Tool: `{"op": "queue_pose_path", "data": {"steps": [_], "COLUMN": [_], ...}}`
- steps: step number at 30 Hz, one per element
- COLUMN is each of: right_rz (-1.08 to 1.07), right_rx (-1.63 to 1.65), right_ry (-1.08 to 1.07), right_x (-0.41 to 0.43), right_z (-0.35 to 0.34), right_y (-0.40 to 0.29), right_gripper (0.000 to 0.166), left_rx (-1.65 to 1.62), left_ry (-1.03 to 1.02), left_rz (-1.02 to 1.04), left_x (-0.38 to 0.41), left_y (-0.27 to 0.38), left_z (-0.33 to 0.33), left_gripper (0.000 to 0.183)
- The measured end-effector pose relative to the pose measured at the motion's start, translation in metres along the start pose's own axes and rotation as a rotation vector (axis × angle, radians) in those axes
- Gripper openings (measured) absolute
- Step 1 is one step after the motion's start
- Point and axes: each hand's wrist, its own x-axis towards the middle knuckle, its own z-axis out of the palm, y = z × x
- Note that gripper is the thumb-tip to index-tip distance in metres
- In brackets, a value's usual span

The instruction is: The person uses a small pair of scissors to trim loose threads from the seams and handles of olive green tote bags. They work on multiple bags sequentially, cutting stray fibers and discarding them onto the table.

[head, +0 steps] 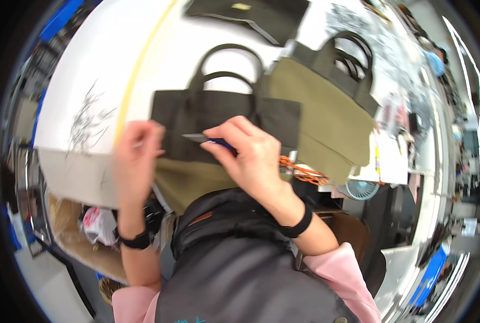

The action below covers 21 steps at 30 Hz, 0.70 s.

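A two-tone tote bag, dark grey above and olive below, lies before me with its handles (232,47) pointing away. My right hand (250,151) is above the bag's dark panel (280,121), gripping thread snips (219,141) with a blue body and a pointed metal tip aimed left. My left hand (137,149) is blurred beside the bag's left edge, fingers curled; whether it pinches anything I cannot tell. The olive lower part (183,181) hangs over the table's front edge against my dark apron (240,266).
More olive-and-grey bags (324,117) are stacked at the right, and a dark bag piece (252,16) lies at the back. Loose dark thread ends (86,121) litter the white table (74,68) at left. Orange cord (304,171) and a small blue fan (362,189) sit near the front right.
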Motion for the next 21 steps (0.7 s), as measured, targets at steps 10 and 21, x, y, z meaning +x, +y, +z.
{"op": "queue_pose_path", "data": {"steps": [10, 21], "right_rz": [0.134, 0.406], "right_rx": [0.474, -0.211], "right_ry": [-0.018, 0.371], "right_x": [-0.018, -0.059], "right_z": [-0.008, -0.164], "right_y": [-0.034, 0.074], "right_gripper": [0.040, 0.032], "left_rx": [-0.155, -0.484], "left_ry": [-0.384, -0.339], "left_rz": [-0.017, -0.034], "left_x": [-0.034, -0.063], "left_y": [0.031, 0.027], "left_z": [-0.013, 0.051], "left_gripper": [0.042, 0.031]}}
